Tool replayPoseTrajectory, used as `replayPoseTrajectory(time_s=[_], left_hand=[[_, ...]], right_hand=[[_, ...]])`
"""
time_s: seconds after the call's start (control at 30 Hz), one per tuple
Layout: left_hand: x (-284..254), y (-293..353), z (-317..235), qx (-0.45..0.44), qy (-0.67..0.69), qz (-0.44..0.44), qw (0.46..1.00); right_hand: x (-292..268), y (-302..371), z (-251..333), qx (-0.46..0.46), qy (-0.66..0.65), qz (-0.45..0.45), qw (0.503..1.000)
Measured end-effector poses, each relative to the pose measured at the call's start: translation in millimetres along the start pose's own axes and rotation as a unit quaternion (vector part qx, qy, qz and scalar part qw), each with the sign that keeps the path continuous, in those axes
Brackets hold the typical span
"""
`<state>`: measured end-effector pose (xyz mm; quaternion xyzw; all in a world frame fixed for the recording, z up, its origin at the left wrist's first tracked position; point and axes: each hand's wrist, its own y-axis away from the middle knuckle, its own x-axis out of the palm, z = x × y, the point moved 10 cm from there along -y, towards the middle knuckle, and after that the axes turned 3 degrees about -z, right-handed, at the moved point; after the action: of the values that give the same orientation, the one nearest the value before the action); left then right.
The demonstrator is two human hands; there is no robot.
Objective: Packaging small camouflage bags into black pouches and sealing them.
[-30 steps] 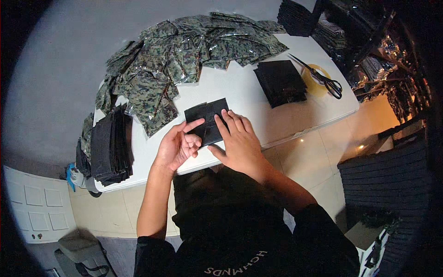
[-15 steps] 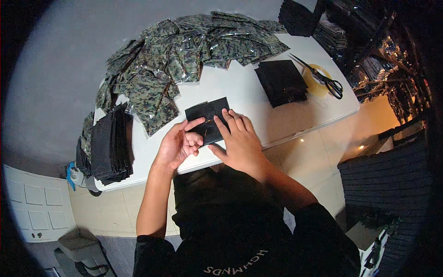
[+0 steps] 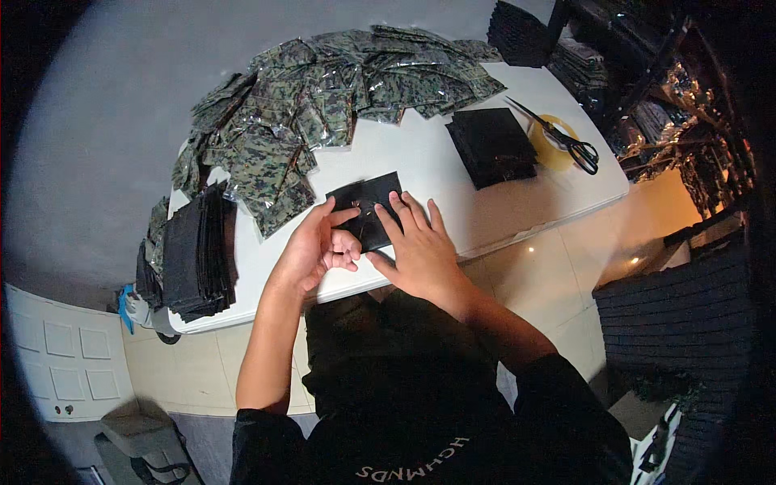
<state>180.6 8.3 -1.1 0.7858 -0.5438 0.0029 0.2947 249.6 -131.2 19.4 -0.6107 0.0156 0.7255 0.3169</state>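
A flat black plastic-looking packet [image 3: 378, 190] lies on the white table in front of me, with small shiny glints on its surface. My right hand [image 3: 424, 250] rests palm down over its right side, fingers spread and the tips on the packet. At the packet's left edge is my left hand [image 3: 314, 250], turned partly palm up. Its index finger stretches onto the packet, its thumb points away, and the other fingers curl loosely beside the near edge. Neither hand appears to grip the packet. Part of it is hidden under the fingers.
Camouflage garments in clear bags [image 3: 323, 85] heap along the far side of the white table [image 3: 420, 145]. A stack of black folded pieces [image 3: 198, 250] stands at left. To the right are black packets [image 3: 491, 145], scissors [image 3: 574, 145] and a tape roll [image 3: 554, 158]. Shelving [image 3: 647, 105] holds more packets.
My hands stay almost in place on the packet, with only slight finger shifts. The table and its contents appear shifted very slightly in the view.
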Motion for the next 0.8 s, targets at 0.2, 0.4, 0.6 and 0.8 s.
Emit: replayPoseTrajectory(time_s=[0.2, 0.4, 0.6, 0.8], left_hand=[[-19.1, 16.4, -13.5, 0.077, -0.13, -0.145, 0.978], [-29.7, 36.2, -36.4, 0.246, -0.239, -0.204, 0.917], [52.3, 42.6, -42.0, 0.447, -0.584, -0.179, 0.653], [54.5, 24.6, -20.7, 0.424, -0.642, -0.195, 0.608]], right_hand=[[3.7, 0.2, -1.3, 0.001, 0.001, 0.013, 1.0], [-2.4, -0.5, -2.0, -0.011, 0.011, 0.01, 1.0], [-6.7, -0.3, 2.1, -0.028, -0.011, -0.009, 0.999], [-3.5, -0.5, -0.2, -0.031, -0.018, -0.022, 0.999]])
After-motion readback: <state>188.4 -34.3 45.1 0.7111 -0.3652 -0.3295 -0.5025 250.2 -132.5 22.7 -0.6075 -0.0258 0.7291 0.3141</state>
